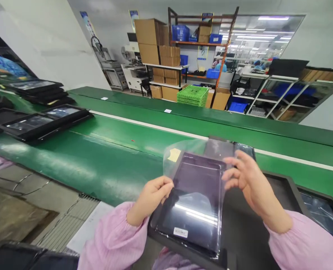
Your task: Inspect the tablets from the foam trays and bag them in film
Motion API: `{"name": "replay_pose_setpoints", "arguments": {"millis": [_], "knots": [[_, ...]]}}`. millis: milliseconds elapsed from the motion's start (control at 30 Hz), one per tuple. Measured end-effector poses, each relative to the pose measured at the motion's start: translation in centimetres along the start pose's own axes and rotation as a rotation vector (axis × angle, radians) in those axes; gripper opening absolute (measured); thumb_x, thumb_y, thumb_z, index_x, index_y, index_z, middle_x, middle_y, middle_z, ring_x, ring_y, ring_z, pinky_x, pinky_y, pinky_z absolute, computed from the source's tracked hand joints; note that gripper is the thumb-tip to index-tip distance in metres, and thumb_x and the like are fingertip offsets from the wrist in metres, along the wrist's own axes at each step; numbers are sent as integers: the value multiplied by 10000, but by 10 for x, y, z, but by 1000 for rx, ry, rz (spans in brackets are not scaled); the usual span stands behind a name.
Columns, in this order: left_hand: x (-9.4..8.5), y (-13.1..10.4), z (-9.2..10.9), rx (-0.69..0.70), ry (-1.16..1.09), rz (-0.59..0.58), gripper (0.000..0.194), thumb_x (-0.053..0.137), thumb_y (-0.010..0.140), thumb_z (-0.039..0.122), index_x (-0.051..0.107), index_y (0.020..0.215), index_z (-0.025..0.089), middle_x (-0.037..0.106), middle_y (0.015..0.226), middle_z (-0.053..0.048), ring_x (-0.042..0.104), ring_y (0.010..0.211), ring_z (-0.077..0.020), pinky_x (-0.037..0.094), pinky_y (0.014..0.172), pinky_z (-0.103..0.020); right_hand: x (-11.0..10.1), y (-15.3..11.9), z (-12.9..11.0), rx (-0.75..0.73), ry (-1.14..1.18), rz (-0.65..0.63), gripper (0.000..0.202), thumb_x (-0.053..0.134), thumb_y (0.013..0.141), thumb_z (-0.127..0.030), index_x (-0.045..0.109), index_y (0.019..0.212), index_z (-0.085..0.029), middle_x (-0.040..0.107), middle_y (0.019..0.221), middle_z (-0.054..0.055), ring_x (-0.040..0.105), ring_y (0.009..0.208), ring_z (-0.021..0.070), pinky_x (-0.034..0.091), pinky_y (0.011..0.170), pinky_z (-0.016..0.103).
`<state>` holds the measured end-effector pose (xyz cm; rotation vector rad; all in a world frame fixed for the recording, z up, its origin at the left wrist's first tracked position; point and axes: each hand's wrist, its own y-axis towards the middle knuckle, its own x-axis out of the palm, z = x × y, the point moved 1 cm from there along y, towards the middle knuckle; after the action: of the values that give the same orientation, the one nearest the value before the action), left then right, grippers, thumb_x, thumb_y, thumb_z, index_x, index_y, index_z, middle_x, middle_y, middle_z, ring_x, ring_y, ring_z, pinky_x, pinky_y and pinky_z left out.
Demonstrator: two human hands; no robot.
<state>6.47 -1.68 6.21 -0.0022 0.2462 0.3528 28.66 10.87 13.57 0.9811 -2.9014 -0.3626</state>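
Note:
A dark glossy panel (194, 202) with a white label near its lower edge lies tilted on a black tray in front of me. Clear film (170, 170) with a yellow sticker (174, 155) sticks out past its upper left side. My left hand (155, 191) is closed at the panel's left edge, its fingertips pinching the film. My right hand (243, 180) hovers by the upper right edge with its fingers spread, slightly blurred. Whether it touches the film there is hard to see.
Black trays with panels (45, 120) stand on the green conveyor (118, 150) at the left. More trays (321, 210) lie at the right. Shelves, cartons (148, 41) and green crates (192, 95) stand behind. A person in blue is at the far left.

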Motion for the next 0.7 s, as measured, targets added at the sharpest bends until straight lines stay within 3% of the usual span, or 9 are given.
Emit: {"name": "replay_pose_setpoints", "arguments": {"millis": [67, 167, 233, 367, 500, 700], "knots": [[1, 2, 0, -30, -32, 50, 214, 462, 759, 362, 501, 685, 165, 408, 498, 73, 369, 425, -66, 309, 450, -201, 1, -11, 14, 296, -10, -197, 544, 585, 698, -363, 349, 1168, -227, 547, 984, 62, 564, 611, 145, 462, 479, 253], [3, 1, -1, -53, 31, 45, 219, 455, 771, 363, 519, 703, 165, 438, 530, 61, 394, 466, -76, 328, 475, -207, 7, -31, 33, 531, -293, -330, 165, 543, 710, -269, 524, 836, -165, 498, 630, -31, 457, 478, 80, 373, 450, 190], [2, -3, -2, -35, 136, -9, 166, 483, 759, 322, 547, 763, 169, 482, 572, 51, 452, 539, -93, 375, 546, -217, 10, -41, 42, 554, -414, -314, 108, 502, 734, -253, 510, 681, -160, 436, 546, -52, 411, 450, 64, 324, 426, 170], [-4, -13, -5, 29, 339, -100, 175, 497, 721, 235, 568, 876, 196, 536, 674, 40, 522, 677, -118, 418, 686, -240, 10, -51, 52, 644, -428, -267, 71, 515, 704, -226, 504, 663, -169, 428, 512, -66, 389, 414, 57, 275, 372, 156], [-8, -17, -9, 20, 409, -94, 205, 430, 779, 306, 562, 888, 193, 548, 681, 24, 540, 682, -136, 429, 687, -262, 8, -53, 55, 649, -383, -265, 64, 515, 706, -208, 500, 661, -165, 482, 551, -54, 391, 407, 50, 270, 376, 161], [-10, -22, -20, 173, 624, -75, 215, 454, 776, 349, 577, 898, 223, 581, 676, 10, 554, 718, -181, 426, 727, -309, 8, -56, 57, 545, -479, -297, 83, 556, 727, -157, 505, 665, -175, 454, 550, -67, 401, 501, 69, 317, 472, 176]]}}
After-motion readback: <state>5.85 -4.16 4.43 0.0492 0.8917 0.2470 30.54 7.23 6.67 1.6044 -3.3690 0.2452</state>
